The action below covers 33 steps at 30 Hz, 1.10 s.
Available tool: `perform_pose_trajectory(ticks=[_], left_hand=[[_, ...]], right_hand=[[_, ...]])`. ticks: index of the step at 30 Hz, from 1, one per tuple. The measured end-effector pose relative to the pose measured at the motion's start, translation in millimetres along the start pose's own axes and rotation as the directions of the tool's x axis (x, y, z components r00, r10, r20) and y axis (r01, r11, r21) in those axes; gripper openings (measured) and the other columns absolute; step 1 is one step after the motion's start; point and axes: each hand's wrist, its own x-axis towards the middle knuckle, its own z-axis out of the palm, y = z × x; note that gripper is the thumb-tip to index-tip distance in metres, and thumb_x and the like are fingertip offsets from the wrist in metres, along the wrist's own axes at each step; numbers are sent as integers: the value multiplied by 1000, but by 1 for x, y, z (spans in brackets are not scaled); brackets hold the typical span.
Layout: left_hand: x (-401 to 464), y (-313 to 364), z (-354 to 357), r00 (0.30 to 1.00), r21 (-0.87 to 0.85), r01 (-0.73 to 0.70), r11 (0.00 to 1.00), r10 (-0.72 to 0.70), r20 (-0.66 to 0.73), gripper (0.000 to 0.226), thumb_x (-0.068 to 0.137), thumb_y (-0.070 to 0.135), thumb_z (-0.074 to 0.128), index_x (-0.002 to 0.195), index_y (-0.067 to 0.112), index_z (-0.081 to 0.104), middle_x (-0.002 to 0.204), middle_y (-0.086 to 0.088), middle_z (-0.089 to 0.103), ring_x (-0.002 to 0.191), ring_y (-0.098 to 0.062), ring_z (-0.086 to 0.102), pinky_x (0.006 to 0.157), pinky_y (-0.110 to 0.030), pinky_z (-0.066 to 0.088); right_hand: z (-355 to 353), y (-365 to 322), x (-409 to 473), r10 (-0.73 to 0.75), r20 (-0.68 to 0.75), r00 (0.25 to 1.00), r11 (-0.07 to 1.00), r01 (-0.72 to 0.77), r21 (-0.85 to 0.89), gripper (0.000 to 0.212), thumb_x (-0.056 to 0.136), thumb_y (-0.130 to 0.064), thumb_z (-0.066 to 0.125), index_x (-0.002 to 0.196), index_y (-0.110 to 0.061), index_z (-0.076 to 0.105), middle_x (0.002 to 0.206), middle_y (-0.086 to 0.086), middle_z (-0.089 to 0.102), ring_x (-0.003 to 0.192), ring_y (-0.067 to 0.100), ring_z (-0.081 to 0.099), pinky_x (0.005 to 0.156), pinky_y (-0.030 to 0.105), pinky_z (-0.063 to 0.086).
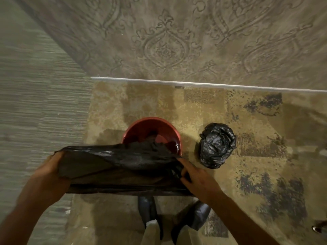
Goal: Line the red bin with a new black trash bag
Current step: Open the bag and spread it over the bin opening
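The red bin (pixel 141 125) stands on the patterned carpet in front of me, close to the wall. I hold a new black trash bag (pixel 120 167) stretched sideways just above the bin's near rim. My left hand (pixel 47 174) grips the bag's left edge. My right hand (pixel 198 179) pinches its right edge. Part of the bag droops into the bin's mouth and hides the near rim.
A tied, full black trash bag (pixel 217 145) sits on the carpet to the right of the bin. A white baseboard (pixel 194 84) runs along the damask-patterned wall behind. My dark shoes (pixel 198 214) are below the stretched bag.
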Motion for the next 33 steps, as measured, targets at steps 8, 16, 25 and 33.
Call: perform_pose_trajectory(ticks=[8, 16, 25, 33], left_hand=[[20, 38, 9, 926, -16, -350, 937, 343, -155, 57, 76, -2, 67, 131, 4, 57, 115, -20, 65, 100, -40, 67, 87, -43, 52], [55, 79, 36, 943, -257, -296, 920, 238, -235, 69, 75, -10, 65, 128, 34, 57, 110, -2, 67, 98, -22, 64, 85, -29, 48], [98, 89, 69, 972, -326, -151, 933, 80, -222, 48, 79, 8, 64, 121, 29, 53, 110, 8, 58, 93, -14, 62, 74, -27, 52], [114, 55, 131, 952, -116, 38, 992, -1, 306, 74, 75, 12, 61, 142, 32, 40, 131, -5, 59, 112, -32, 63, 90, -50, 54]], right_hand=[[-24, 19, 29, -44, -229, 973, 990, 12, -139, 83, 92, -23, 63, 153, -35, 8, 133, 15, 61, 99, 37, 70, 76, 48, 59], [-28, 45, 46, 75, -227, 971, 963, -130, -237, 82, 87, -12, 66, 150, -25, 16, 151, 18, 35, 116, 44, 61, 80, 51, 60], [-19, 53, 83, 157, -113, 981, 929, -186, -321, 96, 89, -18, 67, 158, -22, 1, 158, 19, 28, 122, 48, 56, 87, 53, 56], [-7, 83, 116, 250, 92, 964, 950, -225, -218, 99, 92, -24, 65, 158, -19, -9, 145, 28, 47, 118, 47, 58, 95, 53, 50]])
